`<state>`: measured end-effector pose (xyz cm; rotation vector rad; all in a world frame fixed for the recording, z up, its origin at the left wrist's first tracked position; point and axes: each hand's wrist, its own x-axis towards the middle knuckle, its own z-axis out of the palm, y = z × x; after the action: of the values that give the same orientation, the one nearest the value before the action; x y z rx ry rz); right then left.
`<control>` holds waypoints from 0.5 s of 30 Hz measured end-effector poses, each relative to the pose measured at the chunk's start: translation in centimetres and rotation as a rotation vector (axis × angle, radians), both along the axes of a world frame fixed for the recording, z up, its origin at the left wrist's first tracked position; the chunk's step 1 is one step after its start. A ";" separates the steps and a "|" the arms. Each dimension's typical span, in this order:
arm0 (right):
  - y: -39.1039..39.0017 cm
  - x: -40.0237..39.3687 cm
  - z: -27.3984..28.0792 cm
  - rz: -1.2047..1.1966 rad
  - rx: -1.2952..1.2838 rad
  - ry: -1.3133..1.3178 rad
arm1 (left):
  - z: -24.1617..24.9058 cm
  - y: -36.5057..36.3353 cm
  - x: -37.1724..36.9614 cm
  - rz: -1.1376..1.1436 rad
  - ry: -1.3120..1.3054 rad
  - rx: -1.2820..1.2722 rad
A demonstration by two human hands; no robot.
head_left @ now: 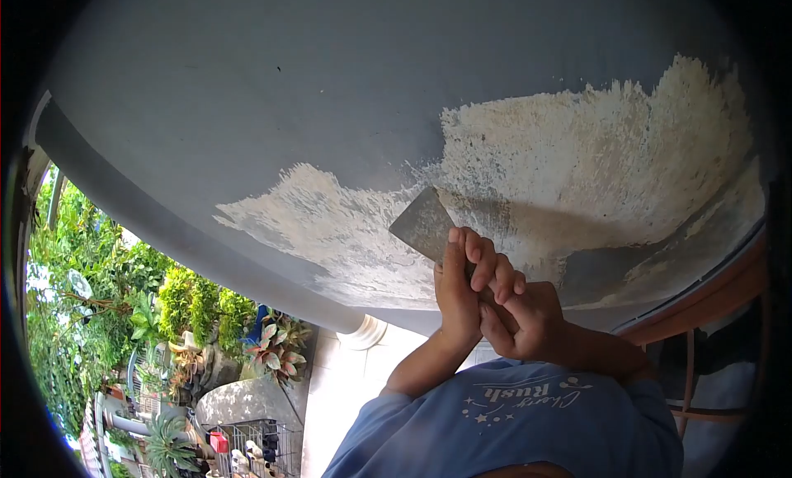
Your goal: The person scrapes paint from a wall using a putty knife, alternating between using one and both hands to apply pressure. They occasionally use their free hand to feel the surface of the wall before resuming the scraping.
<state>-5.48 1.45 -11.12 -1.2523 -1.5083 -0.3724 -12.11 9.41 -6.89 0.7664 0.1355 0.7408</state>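
Overhead, a putty knife lies with its wide, smeared blade against the grey ceiling. My left hand is closed around it just below the blade, the thumb stretched up along the metal. Lower and to the right, my right hand wraps the handle, which the fingers mostly hide. Around the blade is a rough, pale patch where the grey coat is gone, with ragged edges. Another pale area spreads to the left of the knife.
A rounded ceiling edge runs along the left, above a white column top. Beyond it are garden plants and a wire rack with items on it. A brown window frame stands at the right.
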 end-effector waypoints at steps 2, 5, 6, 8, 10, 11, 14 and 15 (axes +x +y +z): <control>0.1 -0.1 -0.2 0.005 0.009 0.017 | 0.0 0.0 0.1 0.004 -0.005 -0.005; 0.6 0.1 0.4 -0.002 0.030 0.000 | 0.8 0.4 0.2 0.009 -0.028 0.015; 1.2 0.2 0.9 -0.010 0.054 -0.012 | 1.2 0.8 0.3 0.010 -0.051 0.025; 1.7 -0.1 1.6 -0.006 0.051 -0.010 | 1.9 1.2 0.2 0.023 -0.079 0.026; 2.1 0.1 2.7 0.016 0.025 -0.012 | 3.1 1.6 0.2 0.045 -0.121 0.034; 1.6 0.0 2.8 0.006 0.014 -0.070 | 3.0 1.5 -0.2 0.033 -0.086 0.037; 0.6 -0.7 1.4 0.000 0.007 -0.007 | 1.0 0.8 -0.6 -0.022 -0.007 -0.019; 0.5 -0.7 0.8 -0.001 0.031 -0.002 | 0.9 0.5 -0.5 -0.008 0.016 -0.022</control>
<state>-6.22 1.96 -10.34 -1.2286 -1.4984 -0.3958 -12.63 9.87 -5.96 0.7520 0.1548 0.7249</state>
